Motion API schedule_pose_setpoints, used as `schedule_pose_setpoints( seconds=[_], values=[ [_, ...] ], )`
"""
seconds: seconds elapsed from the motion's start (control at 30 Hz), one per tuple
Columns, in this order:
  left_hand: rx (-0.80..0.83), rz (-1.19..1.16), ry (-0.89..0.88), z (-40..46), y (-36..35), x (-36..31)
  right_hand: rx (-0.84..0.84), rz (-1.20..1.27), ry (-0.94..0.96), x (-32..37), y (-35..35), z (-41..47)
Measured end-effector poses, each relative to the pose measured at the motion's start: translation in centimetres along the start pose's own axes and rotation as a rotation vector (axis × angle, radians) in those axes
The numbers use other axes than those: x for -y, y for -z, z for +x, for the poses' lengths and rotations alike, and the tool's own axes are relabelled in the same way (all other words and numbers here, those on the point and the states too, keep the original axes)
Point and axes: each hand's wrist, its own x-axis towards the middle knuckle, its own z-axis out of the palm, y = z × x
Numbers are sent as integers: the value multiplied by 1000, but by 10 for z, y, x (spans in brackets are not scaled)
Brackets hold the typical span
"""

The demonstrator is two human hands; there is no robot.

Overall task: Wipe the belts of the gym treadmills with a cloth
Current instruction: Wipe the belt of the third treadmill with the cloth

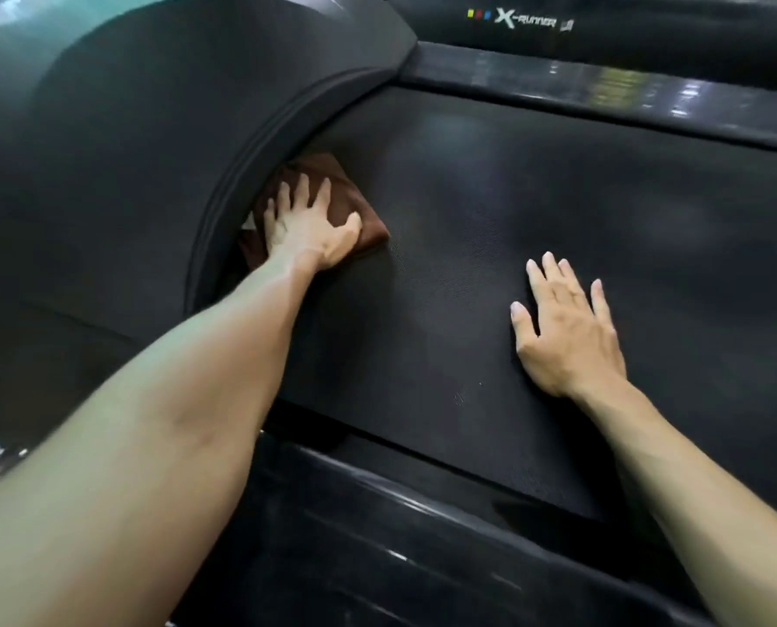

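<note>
your left hand (307,224) presses flat, fingers spread, on the brown cloth (332,199) at the belt (490,210)'s front edge beside the motor cover (151,151), your right hand (563,325) rests spread on the belt; mid-wipe, next sweep the cloth across the unwiped belt.

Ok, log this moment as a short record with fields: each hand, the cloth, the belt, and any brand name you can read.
left hand: pressing flat on the cloth, fingers spread
right hand: flat on the belt, holding nothing
cloth: folded brown microfibre cloth, on the belt at the curved black motor cover
belt: black textured treadmill belt
side rails: glossy black rail beyond the belt, another nearest the camera
brand: X-Runner lettering
</note>
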Motion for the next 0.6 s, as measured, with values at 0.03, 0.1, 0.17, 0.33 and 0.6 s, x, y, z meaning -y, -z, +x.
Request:
schedule_pose_setpoints(
  seconds=[0.03,0.1,0.17,0.33,0.6],
  values=[
    [-14,-6,-12,-15,-5,0,11,1,-2,1,1,0],
    [-54,-17,-53,-50,-17,-6,40,23,-15,2,5,3],
    [-69,-18,-106,-93,-24,-21,82,52,-36,3,15,7],
    [34,-78,-320,-169,-26,-23,135,114,136,55,29,-10],
    [-29,-51,-192,-169,-27,29,173,131,198,130,5,-35]
  ],
)
